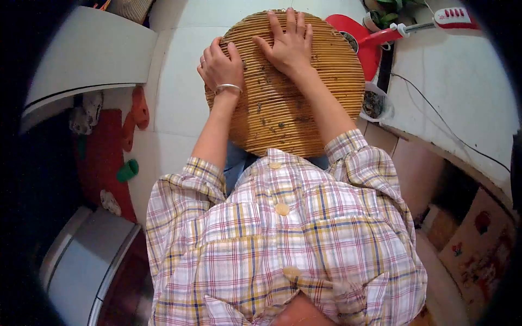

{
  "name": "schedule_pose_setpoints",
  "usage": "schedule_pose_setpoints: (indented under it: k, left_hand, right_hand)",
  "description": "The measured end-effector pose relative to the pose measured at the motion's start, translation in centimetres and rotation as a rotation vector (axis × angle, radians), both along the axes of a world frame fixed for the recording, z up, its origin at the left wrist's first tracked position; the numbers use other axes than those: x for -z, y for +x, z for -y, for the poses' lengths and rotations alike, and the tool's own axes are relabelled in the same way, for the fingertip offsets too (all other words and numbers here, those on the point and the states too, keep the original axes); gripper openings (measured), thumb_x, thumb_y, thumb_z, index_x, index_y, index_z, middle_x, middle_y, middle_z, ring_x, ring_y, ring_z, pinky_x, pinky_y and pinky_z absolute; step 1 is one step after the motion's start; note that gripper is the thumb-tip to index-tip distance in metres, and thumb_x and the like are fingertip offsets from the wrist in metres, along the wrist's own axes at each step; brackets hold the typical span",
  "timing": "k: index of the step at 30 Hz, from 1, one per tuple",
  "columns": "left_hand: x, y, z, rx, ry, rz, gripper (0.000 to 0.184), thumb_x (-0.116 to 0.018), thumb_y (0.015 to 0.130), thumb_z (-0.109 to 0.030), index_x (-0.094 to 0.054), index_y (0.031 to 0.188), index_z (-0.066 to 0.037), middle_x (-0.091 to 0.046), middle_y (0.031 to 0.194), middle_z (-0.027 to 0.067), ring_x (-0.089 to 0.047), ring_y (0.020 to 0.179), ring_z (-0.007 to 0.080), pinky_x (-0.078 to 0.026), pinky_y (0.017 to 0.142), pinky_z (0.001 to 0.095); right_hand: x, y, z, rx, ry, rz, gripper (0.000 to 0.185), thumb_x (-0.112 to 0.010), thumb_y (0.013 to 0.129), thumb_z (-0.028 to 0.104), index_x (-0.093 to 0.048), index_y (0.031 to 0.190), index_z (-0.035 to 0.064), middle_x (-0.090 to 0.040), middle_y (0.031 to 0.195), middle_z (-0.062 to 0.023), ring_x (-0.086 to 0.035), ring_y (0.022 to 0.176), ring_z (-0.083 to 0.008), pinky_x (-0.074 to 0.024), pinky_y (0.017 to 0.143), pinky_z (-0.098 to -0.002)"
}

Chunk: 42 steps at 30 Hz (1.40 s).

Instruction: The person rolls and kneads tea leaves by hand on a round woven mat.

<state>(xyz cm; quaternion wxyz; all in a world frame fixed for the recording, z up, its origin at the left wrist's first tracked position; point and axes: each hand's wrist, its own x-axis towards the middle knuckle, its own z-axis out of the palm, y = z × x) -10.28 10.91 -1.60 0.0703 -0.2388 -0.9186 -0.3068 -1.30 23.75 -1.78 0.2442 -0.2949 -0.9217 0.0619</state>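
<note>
A round board [293, 108] made of thin yellow-brown stalks laid side by side fills the upper middle of the head view, above my lap. Dark specks and flakes lie scattered across its ribbed face. My left hand [222, 68], with a silver bangle at the wrist, is at the board's upper left rim, its fingers bent over the edge and the thumb on top. Near the far edge, my right hand [288, 48] lies flat on the stalks with its fingers spread. The underside of the board is hidden.
Right of the board are a red round object [353, 38], a clear bag of dark bits [374, 104] and a cable [440, 114] along a pale ledge. Orange slippers [140, 108] and a green cylinder [128, 170] lie left, near a white cabinet [103, 49].
</note>
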Motion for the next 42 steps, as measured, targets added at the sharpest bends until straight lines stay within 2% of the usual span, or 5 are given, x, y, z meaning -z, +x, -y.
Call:
schedule_pose_setpoints:
  k: [8,15,18,23,42]
  left_hand:
    - [0.6,0.3,0.3,0.031,-0.005,-0.062,0.043,-0.046,0.094,-0.04,-0.057,0.124,-0.011,-0.061,0.119,0.0119,-0.055,0.114,0.0302,-0.035,0.1,0.0476]
    - [-0.1,0.1,0.3,0.032,-0.061,0.025,0.044,-0.047,0.094,-0.039,-0.056,0.126,-0.011,-0.06,0.12,0.0119,-0.055,0.114,0.0304,-0.036,0.099,0.048]
    - [0.2,0.1,0.4,0.035,-0.071,-0.015,0.044,-0.048,0.094,-0.039,-0.055,0.127,-0.011,-0.06,0.121,0.0122,-0.055,0.113,0.0304,-0.037,0.098,0.0482]
    - [0.9,0.2,0.7,0.061,-0.045,-0.08,0.044,-0.048,0.094,-0.038,-0.054,0.128,-0.01,-0.06,0.122,0.0118,-0.055,0.115,0.0309,-0.036,0.101,0.0479]
    - [0.7,0.4,0.4,0.014,-0.1,-0.06,0.039,-0.047,0.094,-0.031,-0.056,0.127,-0.012,-0.061,0.12,0.0093,-0.056,0.113,0.028,-0.038,0.098,0.0461]
  right_hand:
    - [0.5,7.1,6.1,0.043,0.074,0.013,0.056,-0.055,0.092,0.043,-0.045,0.14,0.017,-0.041,0.144,-0.0156,-0.032,0.136,-0.0361,-0.0225,0.111,-0.056]
    - [-2.3,11.2,6.8,-0.264,-0.484,-0.33,0.056,-0.05,0.08,-0.013,-0.051,0.132,0.0084,-0.042,0.141,-0.0218,-0.038,0.132,-0.0431,-0.034,0.11,-0.0475]
    - [-0.6,11.3,6.7,-0.255,-0.277,-0.306,0.06,-0.051,0.082,-0.01,-0.047,0.137,0.0123,-0.034,0.146,-0.0235,-0.032,0.136,-0.0446,-0.0287,0.113,-0.05]
    - [1.2,7.6,6.0,-0.01,-0.084,0.08,0.078,-0.054,0.089,0.055,-0.023,0.152,0.0227,-0.015,0.155,-0.0222,-0.014,0.141,-0.0471,-0.0111,0.108,-0.0692]
    - [1.1,8.0,6.2,-0.129,-0.065,0.013,0.071,-0.057,0.09,0.044,-0.035,0.145,0.0055,-0.031,0.149,-0.0264,-0.028,0.138,-0.0431,-0.0238,0.113,-0.0521]
